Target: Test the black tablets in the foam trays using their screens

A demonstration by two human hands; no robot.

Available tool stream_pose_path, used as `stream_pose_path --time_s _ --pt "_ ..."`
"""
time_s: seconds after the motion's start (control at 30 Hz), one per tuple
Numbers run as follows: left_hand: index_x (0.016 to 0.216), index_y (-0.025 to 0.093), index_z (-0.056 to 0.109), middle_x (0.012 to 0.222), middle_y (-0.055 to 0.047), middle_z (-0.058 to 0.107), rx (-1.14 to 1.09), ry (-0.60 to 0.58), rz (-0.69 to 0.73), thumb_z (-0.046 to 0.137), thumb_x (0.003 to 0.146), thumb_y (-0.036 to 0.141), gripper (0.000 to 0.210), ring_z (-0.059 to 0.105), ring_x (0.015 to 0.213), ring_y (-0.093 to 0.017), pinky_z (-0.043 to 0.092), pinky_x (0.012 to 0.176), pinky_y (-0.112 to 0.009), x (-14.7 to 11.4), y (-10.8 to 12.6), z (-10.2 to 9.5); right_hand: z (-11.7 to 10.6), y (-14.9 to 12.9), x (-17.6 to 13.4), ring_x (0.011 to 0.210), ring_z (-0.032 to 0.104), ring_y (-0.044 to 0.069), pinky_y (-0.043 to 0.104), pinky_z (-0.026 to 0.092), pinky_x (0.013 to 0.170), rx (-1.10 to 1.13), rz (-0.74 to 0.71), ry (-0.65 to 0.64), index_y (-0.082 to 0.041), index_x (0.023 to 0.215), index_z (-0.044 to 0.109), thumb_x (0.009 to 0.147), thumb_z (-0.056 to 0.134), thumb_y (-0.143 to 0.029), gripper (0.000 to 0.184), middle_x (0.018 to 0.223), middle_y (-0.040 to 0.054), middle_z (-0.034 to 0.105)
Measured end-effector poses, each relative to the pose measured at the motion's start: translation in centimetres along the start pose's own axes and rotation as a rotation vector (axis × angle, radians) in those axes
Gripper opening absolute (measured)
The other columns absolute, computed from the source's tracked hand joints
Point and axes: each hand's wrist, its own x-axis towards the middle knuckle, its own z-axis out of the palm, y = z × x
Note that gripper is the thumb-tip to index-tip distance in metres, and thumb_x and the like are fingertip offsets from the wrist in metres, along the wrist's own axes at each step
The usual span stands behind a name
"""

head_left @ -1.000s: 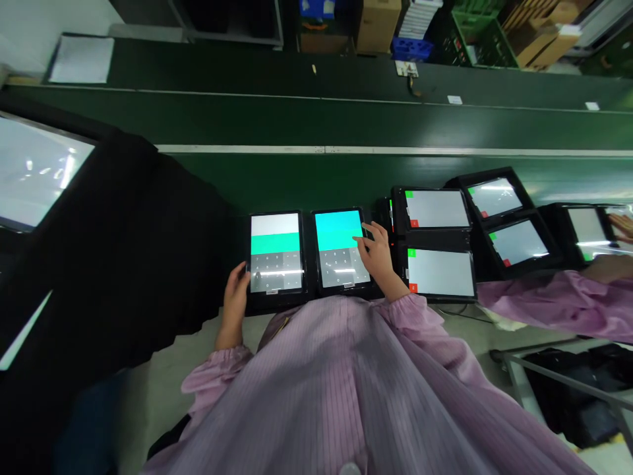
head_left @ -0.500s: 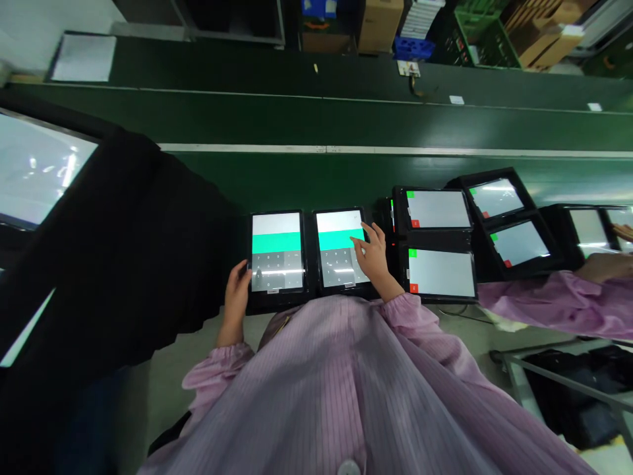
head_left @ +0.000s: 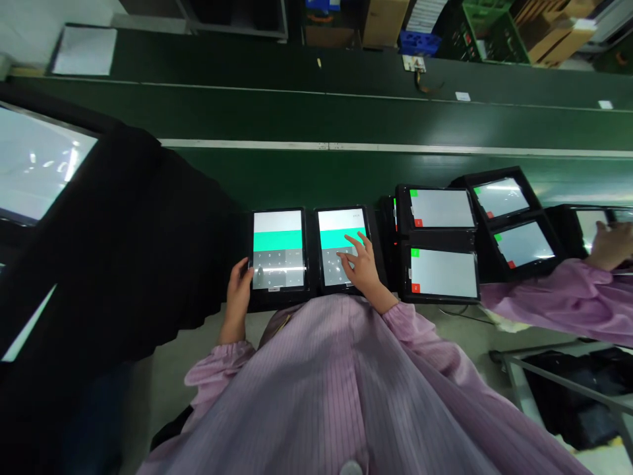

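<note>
Two tablets lie side by side in black holders in front of me, each with a white and teal calculator screen above a grey number keypad. My left hand (head_left: 239, 290) is closed at the left edge of the left tablet (head_left: 277, 239), its thumb at the screen's border. Over the right tablet (head_left: 331, 237) is my right hand (head_left: 364, 269), fingers spread, with the index fingertip at the upper left of the keypad. Small digits show at the top of that screen. The hand hides the keypad's right part.
Right of me, two tablets (head_left: 441, 208) with white screens and green and red corner squares sit stacked, with a tilted pair (head_left: 524, 244) beyond. A co-worker's hand (head_left: 610, 245) is at the far right. Black cloth (head_left: 168, 244) hangs at left on the green bench (head_left: 277, 175).
My right hand has moved left and slightly down across the right tablet, onto the keypad. More digits show on its screen. The co-worker's hand has shifted left.
</note>
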Motion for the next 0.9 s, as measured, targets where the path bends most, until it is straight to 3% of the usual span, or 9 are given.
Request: stream_pose_path --time_s 0.17,0.37,0.53,0.77,0.9 --pt "0.116 0.027 0.071 0.13 -0.007 0.071 -0.004 0.014 0.001 0.065 0.087 0.046 0.035 0.059 0.136 -0.028 0.04 0.123 -0.043 -0.1 0.5 0.1 0.6 -0.9 0.6 0.156 0.036 0.036 0.064 0.038 0.122 -0.007 -0.033 -0.074 -0.031 0.107 0.084 0.105 0.052 -0.035 0.033 0.154 0.0064 0.06" --pt "0.117 0.026 0.071 0.133 -0.009 0.07 -0.029 0.016 -0.047 0.066 0.087 0.042 0.035 0.057 0.139 -0.029 0.039 0.124 -0.044 -0.3 0.8 0.2 -0.4 1.8 0.8 0.153 0.038 0.035 0.064 0.038 0.123 -0.021 0.113 0.151 -0.025 0.103 0.085 0.104 0.048 -0.029 0.037 0.147 0.012 0.063" --pt "0.114 0.026 0.07 0.13 -0.008 0.071 -0.011 0.005 -0.018 0.067 0.086 0.044 0.033 0.057 0.138 -0.029 0.04 0.123 -0.044 -0.1 0.8 0.1 -0.9 4.0 1.0 0.149 0.04 0.037 0.069 0.035 0.123 -0.037 0.206 0.25 -0.023 0.096 0.085 0.104 0.047 -0.03 0.04 0.146 0.0145 0.062" --pt "0.116 0.027 0.071 0.129 -0.007 0.071 -0.011 0.002 -0.027 0.066 0.087 0.045 0.035 0.059 0.136 -0.029 0.042 0.122 -0.044 0.1 0.3 0.0 0.1 3.5 1.3 0.15 0.04 0.037 0.068 0.038 0.12 -0.024 0.119 0.201 -0.027 0.098 0.085 0.105 0.047 -0.032 0.038 0.148 0.0103 0.062" --pt "0.117 0.027 0.071 0.132 -0.007 0.071 -0.011 0.008 -0.027 0.066 0.087 0.045 0.035 0.058 0.138 -0.029 0.041 0.123 -0.044 0.2 0.1 0.1 0.0 3.8 1.3 0.146 0.044 0.036 0.068 0.04 0.119 -0.053 0.155 0.24 -0.025 0.101 0.084 0.106 0.044 -0.032 0.041 0.143 0.0122 0.065"
